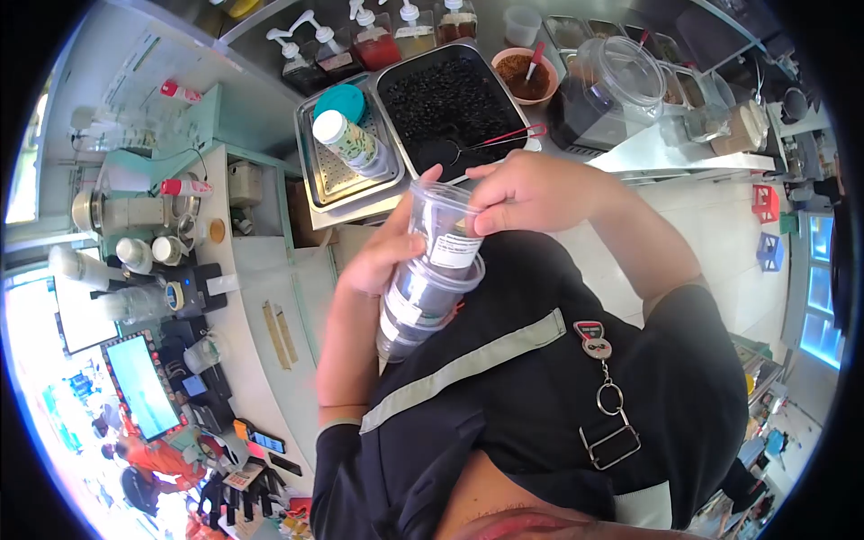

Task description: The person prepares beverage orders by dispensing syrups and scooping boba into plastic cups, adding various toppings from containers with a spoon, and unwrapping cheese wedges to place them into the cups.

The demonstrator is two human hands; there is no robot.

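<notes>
Clear plastic cups with white printed labels are held in front of my chest, one above another. My left hand point(378, 256) wraps around the upper cup point(439, 220) from the left, its thumb pressed on the wall. My right hand point(535, 193) pinches that cup's rim from the right, fingertips at the label's upper edge. Below, the lower cups point(418, 301) lean tilted against my dark apron. Just beyond my hands is a deep steel tray point(513, 112) of black pearls, with a red-handled strainer point(490, 139) lying across it.
A perforated tray point(315, 184) holds a white-capped patterned bottle point(346, 144) and a teal lid point(340, 103). Pump bottles point(373, 40) line the back. To the right stand a brown-filled bowl point(525, 76) and a large clear container point(621, 85). A left counter point(261, 306) carries a screen point(144, 382).
</notes>
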